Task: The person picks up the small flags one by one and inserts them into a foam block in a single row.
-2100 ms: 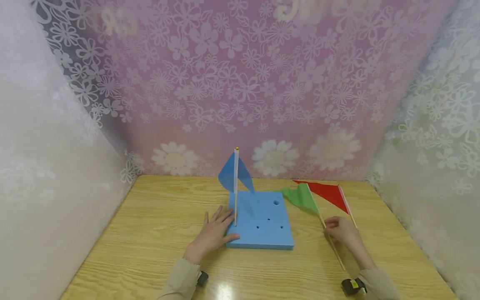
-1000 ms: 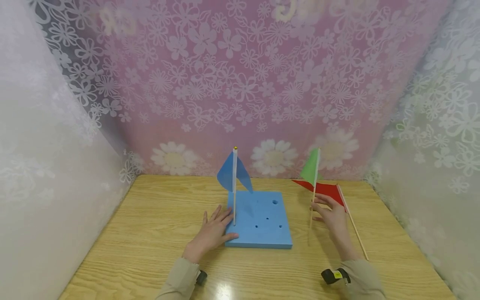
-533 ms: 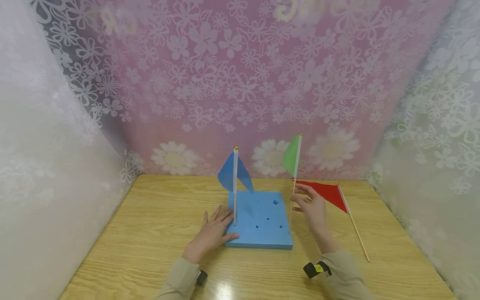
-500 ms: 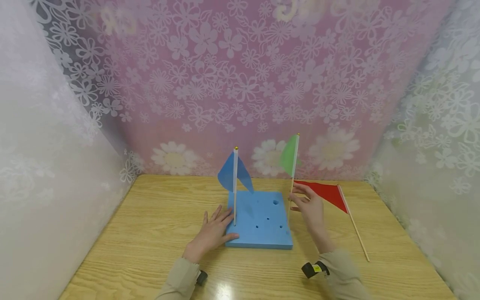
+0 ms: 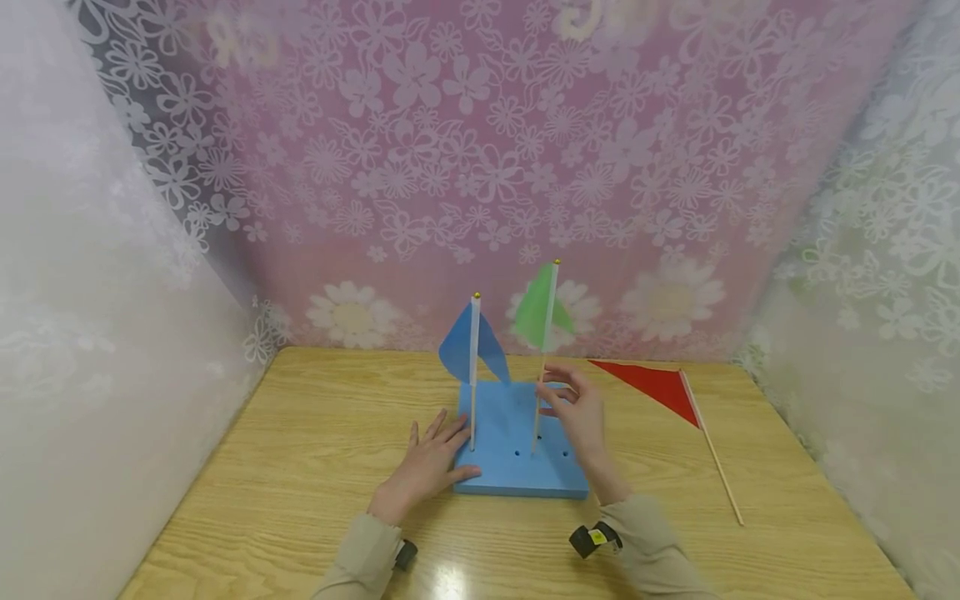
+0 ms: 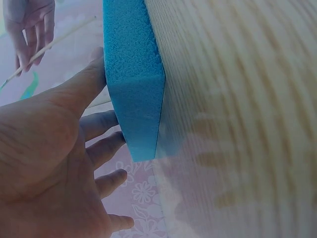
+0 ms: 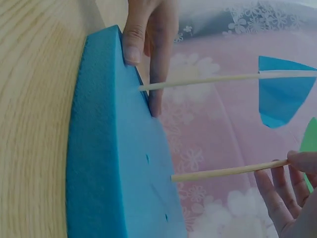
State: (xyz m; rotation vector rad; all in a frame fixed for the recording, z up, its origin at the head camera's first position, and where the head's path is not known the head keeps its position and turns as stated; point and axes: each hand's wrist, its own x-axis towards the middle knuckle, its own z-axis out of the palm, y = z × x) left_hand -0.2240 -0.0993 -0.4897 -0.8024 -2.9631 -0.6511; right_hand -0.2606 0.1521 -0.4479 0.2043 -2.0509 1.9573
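so the green flag point(image 5: 534, 312) is a soft, pale, see-through pennant on a white sleeve point(image 5: 551, 307), gold bead point(image 5: 557, 262) up top, skinny wooden stick point(image 7: 228, 171) below. right hand point(image 5: 581, 412) pinches that stick over the blue foam board point(image 5: 517, 475), slightly tilted, can't tell if it's touching. left hand point(image 5: 423, 467) is spread on the board's left edge.
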